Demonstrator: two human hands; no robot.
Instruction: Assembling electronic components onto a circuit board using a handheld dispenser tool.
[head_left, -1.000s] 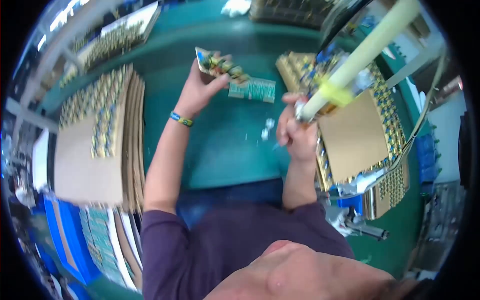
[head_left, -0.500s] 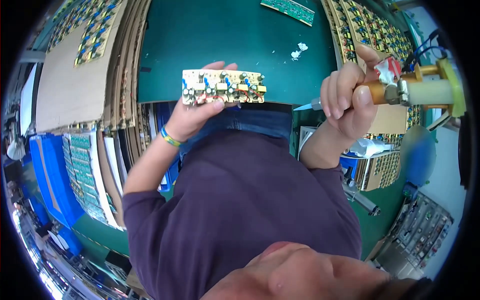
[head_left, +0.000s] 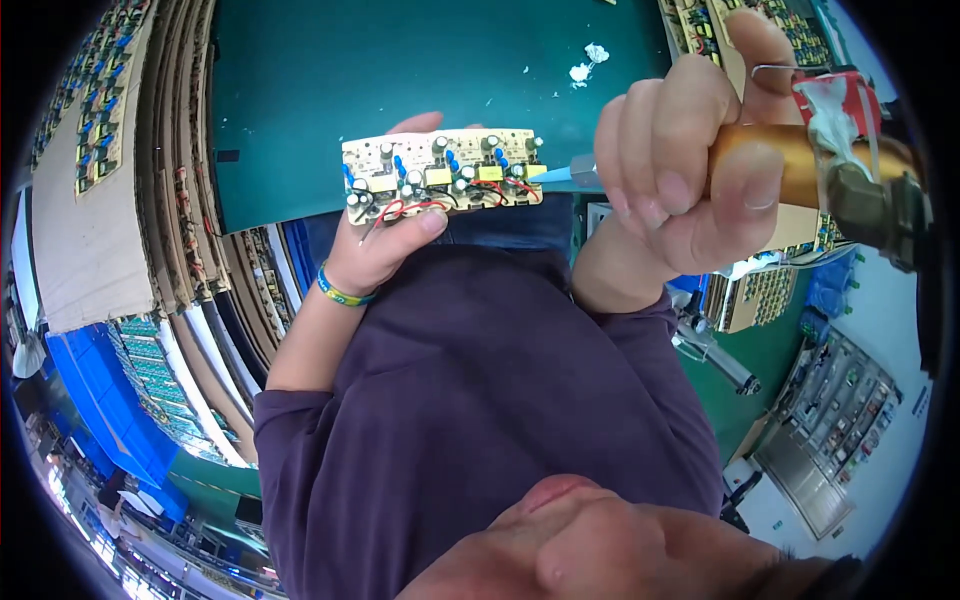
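A cream-coloured circuit board panel [head_left: 437, 178] lies level in my left hand [head_left: 382, 250], gripped between the thumb on its near edge and the fingers beneath. It bears yellow blocks, blue and dark round components, and red and black wires. My right hand [head_left: 665, 150] is wrapped round an amber-barrelled glue dispenser [head_left: 752, 142], its index finger raised beside a bent wire lever. The dispenser's pale blue nozzle [head_left: 562, 175] points left, its tip at the right end of the panel. Whether the tip touches the board I cannot tell.
A green worktop [head_left: 400, 70] spreads ahead, with crumpled white scraps [head_left: 588, 65] on it. Cardboard sheets [head_left: 100, 220] with populated boards stand stacked at left. More boards [head_left: 690, 28] are at the far right. A blue bin [head_left: 100, 390] stands at lower left.
The dispenser has moved left, bringing its nozzle to the panel's right end. My left hand has barely shifted. The view has turned slightly.
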